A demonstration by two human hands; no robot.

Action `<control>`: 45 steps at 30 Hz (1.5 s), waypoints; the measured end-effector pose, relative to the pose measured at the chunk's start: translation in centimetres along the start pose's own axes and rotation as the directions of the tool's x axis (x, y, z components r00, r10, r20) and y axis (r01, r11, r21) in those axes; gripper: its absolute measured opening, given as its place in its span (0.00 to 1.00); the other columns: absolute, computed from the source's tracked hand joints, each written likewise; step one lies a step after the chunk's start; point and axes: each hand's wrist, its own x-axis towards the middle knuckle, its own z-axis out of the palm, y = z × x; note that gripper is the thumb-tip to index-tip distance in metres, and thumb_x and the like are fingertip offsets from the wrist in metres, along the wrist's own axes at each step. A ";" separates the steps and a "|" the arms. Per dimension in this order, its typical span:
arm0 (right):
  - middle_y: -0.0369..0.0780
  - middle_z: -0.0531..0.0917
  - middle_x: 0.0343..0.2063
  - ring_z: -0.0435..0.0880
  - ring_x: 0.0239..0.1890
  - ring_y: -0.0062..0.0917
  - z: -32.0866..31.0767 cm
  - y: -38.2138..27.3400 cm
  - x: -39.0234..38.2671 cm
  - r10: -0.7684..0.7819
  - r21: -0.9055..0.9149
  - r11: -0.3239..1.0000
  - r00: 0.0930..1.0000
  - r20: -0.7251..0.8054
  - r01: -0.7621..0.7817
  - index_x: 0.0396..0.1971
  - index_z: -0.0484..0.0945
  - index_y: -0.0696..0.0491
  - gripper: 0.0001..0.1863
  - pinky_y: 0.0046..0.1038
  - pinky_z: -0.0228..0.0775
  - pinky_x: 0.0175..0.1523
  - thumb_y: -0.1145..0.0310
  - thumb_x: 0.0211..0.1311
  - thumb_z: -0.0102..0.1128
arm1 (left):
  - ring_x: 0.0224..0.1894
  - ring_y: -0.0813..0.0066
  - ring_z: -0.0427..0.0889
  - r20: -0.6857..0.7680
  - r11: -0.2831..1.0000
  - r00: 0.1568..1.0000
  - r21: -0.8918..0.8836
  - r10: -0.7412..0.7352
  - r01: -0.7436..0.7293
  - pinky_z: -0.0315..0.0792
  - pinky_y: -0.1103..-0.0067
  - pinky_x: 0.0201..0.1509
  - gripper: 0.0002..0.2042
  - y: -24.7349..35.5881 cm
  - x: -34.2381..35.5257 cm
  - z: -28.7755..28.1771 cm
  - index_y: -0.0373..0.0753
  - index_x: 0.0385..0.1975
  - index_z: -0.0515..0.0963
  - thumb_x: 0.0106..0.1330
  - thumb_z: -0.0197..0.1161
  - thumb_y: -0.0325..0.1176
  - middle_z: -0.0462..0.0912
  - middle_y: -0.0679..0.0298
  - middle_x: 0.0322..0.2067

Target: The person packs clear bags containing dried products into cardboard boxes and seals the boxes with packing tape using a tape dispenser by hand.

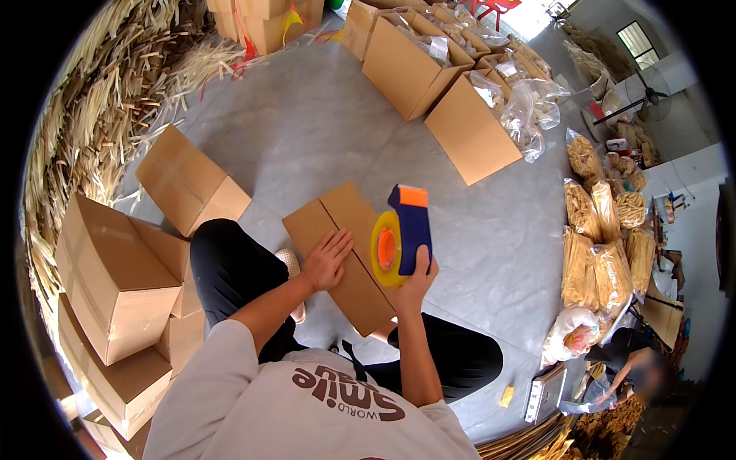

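Note:
Between my knees stands a brown cardboard box (356,295), its top flaps folded together with a dark seam down the middle. My left hand (328,261) lies flat on those flaps, fingers stretched out across the seam. In my right hand (416,280) is a blue and orange tape dispenser (415,230), held up over the right side of the box. A yellow roll of tape with an orange hub sits on it. My fingers wrap round the dispenser's lower end. Whether tape touches the box I cannot tell.
Closed cartons (119,284) are stacked at my left, and another carton (192,180) lies ahead of them. Open boxes (418,65) with plastic bags stand far ahead. Pale dried strips (92,100) heap up at far left. Bagged bundles (602,268) and a person (625,364) are at right.

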 end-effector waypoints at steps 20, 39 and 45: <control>0.36 0.76 0.33 0.76 0.35 0.23 -0.1 -2.8 11.2 -0.068 0.519 0.855 0.994 0.084 0.015 0.41 0.72 0.54 0.20 0.25 0.68 0.40 0.54 0.63 0.39 | 0.61 0.54 0.56 -0.026 0.996 0.999 -0.086 0.034 -0.036 0.50 0.63 0.64 0.28 -0.5 -0.2 0.3 0.27 0.50 0.64 0.42 0.52 0.26 0.62 0.49 0.56; 0.44 0.77 0.32 0.74 0.36 0.27 -4.0 6.9 -0.2 -0.393 -0.169 0.864 0.846 0.361 0.473 0.38 0.73 0.64 0.21 0.27 0.65 0.43 0.59 0.58 0.53 | 0.63 0.55 0.53 0.116 0.998 0.992 0.012 0.057 -0.059 0.46 0.67 0.66 0.28 -0.1 0.2 0.3 0.27 0.51 0.63 0.46 0.54 0.29 0.60 0.47 0.56; 0.44 0.78 0.30 0.74 0.33 0.27 -4.7 7.7 0.5 -0.301 -0.178 0.908 0.887 0.349 0.378 0.36 0.73 0.65 0.19 0.27 0.65 0.41 0.61 0.57 0.53 | 0.35 0.57 0.76 0.769 0.963 0.633 -0.229 0.091 0.140 0.67 0.66 0.38 0.14 -4.8 10.5 -8.5 0.34 0.33 0.75 0.54 0.53 0.38 0.78 0.53 0.32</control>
